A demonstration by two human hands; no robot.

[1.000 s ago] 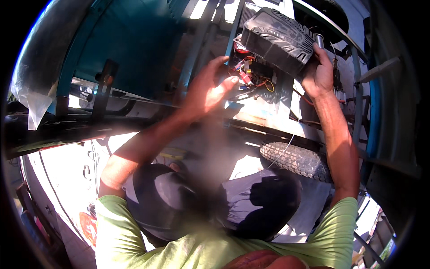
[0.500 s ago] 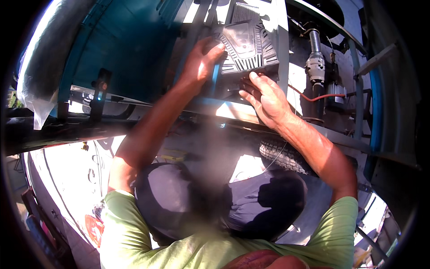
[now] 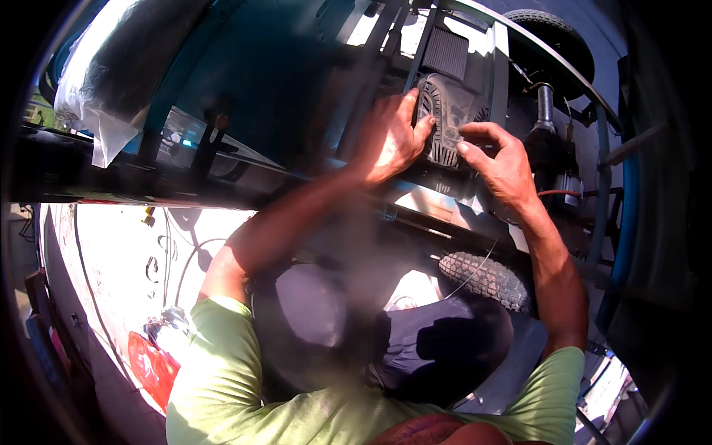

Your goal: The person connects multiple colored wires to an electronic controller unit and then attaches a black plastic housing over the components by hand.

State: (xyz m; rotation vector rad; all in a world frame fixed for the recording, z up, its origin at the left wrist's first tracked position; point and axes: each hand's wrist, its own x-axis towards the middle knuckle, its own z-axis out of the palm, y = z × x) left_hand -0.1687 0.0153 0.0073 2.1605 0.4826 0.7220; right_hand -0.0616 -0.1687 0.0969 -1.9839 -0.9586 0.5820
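Observation:
A dark vented cover [image 3: 454,100], ribbed with slots along its edges, sits in the metal frame ahead of me. My left hand [image 3: 393,141] is closed on its left edge, with the thumb on the top side and the other fingers partly hidden. Over the cover's near right part, my right hand [image 3: 504,159] is curled, thumb and forefinger brought close together. Whether a small thing is between those fingertips cannot be made out. Beyond the cover lies a finned grey part [image 3: 446,53].
A blue panel [image 3: 259,81] stands at left, near a plastic-wrapped roll [image 3: 122,74]. At right are a cylindrical metal part [image 3: 545,107] and a red cable [image 3: 558,193]. A knobbly tyre [image 3: 486,280] is below the frame, another tyre [image 3: 556,33] beyond it. A red bag [image 3: 152,367] lies lower left.
The view has shifted, so the frame and cover appear further right. My right hand has moved from the cover's near edge up over its right part, fingers drawn together. My left hand stays at the left edge.

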